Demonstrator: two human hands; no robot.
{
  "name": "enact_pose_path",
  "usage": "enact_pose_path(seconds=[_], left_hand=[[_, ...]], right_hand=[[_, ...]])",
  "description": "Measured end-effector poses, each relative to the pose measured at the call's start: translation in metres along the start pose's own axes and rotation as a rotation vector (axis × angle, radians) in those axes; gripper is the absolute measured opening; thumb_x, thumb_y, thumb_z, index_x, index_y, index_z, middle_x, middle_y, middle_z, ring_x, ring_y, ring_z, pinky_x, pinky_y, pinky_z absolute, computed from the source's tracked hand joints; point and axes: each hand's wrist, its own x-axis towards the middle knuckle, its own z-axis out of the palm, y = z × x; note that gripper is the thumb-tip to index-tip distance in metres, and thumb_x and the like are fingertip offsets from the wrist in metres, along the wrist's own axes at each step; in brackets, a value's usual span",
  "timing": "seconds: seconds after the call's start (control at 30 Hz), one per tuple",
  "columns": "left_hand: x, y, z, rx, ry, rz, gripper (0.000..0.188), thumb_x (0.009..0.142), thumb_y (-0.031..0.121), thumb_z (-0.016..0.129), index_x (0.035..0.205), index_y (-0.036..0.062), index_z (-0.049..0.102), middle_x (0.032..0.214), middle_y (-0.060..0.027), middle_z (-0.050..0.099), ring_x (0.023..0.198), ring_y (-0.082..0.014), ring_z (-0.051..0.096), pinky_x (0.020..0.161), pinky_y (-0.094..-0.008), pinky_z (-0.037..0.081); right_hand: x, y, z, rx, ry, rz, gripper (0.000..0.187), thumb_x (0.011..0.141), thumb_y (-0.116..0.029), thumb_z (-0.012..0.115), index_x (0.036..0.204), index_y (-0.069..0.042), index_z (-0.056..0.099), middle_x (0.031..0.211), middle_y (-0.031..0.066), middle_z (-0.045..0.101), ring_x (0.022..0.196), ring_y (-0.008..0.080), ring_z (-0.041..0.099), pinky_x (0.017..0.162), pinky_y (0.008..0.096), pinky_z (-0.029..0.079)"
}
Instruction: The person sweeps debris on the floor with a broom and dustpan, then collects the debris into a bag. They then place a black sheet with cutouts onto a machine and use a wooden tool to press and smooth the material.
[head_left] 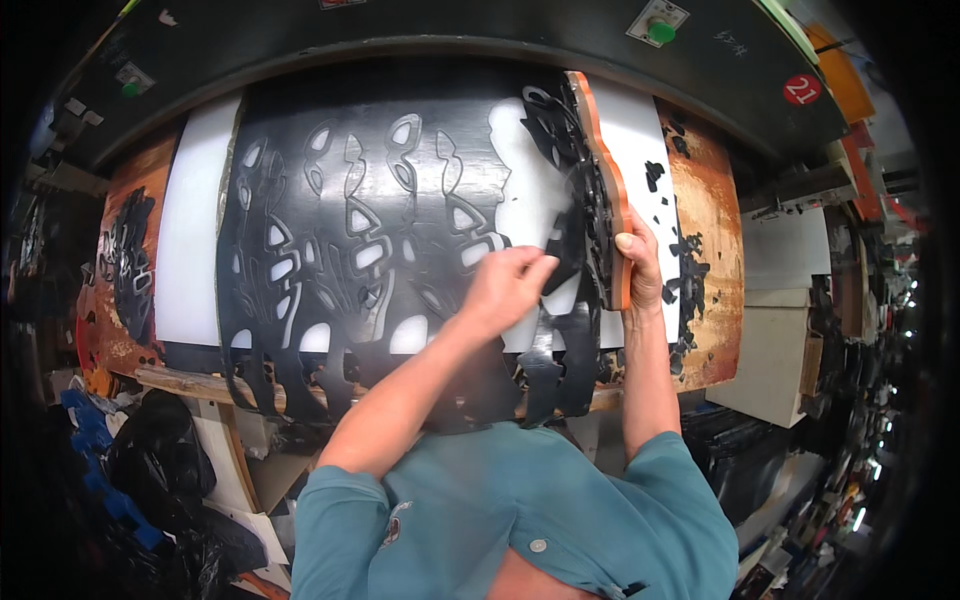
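Observation:
My right hand [642, 262] grips the lower part of a cutting die [604, 165] with an orange edge, which stands tilted up on its side. Black cut pieces [548, 125] hang along the die's left face. My left hand [507, 287] is closed in a pinch, its fingertips at a dark strip of black sheet [566, 250] beside the die. Below and left of it spreads a large black sheet [380, 90], with rows of curved cut lines and openings where white shows through. The sheet's lower end hangs in strips over the near edge.
Under the sheet lies a white board [192, 240] on a worn brown table [722, 250]. Black scraps [690, 270] are scattered at the right, and more scraps [130, 265] lie at the left. A dark machine beam [420, 30] with green buttons [661, 33] spans the far side.

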Motion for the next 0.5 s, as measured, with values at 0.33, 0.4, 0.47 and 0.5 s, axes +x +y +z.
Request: enact_pose_path(seconds=[0.33,0.4,0.47,0.5], left_hand=[[-0.037,-0.027,-0.058,-0.608,0.19,-0.323,0.02,0.108,0.021,0.067,0.103,0.0033,0.073,0.09,0.0022,0.07,0.077,-0.0045,0.06,0.07,-0.0227,0.049],[-0.041,-0.025,-0.054,-0.605,0.216,-0.288,0.017,0.106,0.021,0.07,0.1,0.006,0.074,0.083,0.0104,0.061,0.073,0.0009,0.048,0.063,-0.019,0.036],[-0.044,-0.022,-0.05,-0.595,0.21,-0.29,0.015,0.104,0.02,0.072,0.1,0.0064,0.074,0.083,0.0115,0.057,0.074,0.0009,0.045,0.064,-0.0192,0.034],[-0.045,-0.02,-0.05,-0.623,0.192,-0.26,0.014,0.104,0.02,0.073,0.1,0.0066,0.074,0.082,0.0121,0.056,0.074,0.001,0.044,0.064,-0.0192,0.033]], right_hand=[[-0.053,-0.023,-0.043,-0.283,0.325,-0.045,0.095,0.076,-0.023,0.085,0.153,0.015,0.044,0.147,0.0224,0.057,0.131,0.0241,0.061,0.108,0.0335,0.051],[-0.062,-0.014,-0.046,-0.601,0.328,-0.023,0.094,0.074,-0.025,0.089,0.153,0.008,0.049,0.147,0.0235,0.055,0.134,0.0268,0.056,0.112,0.0385,0.048],[-0.07,-0.005,-0.042,-1.293,0.336,-0.03,0.093,0.072,-0.031,0.091,0.154,-0.006,0.055,0.152,0.0284,0.045,0.142,0.0393,0.043,0.118,0.0494,0.04],[-0.07,0.003,-0.036,-1.547,0.299,-0.027,0.092,0.071,-0.036,0.092,0.153,-0.01,0.057,0.156,0.03,0.038,0.146,0.0462,0.034,0.12,0.0537,0.036]])
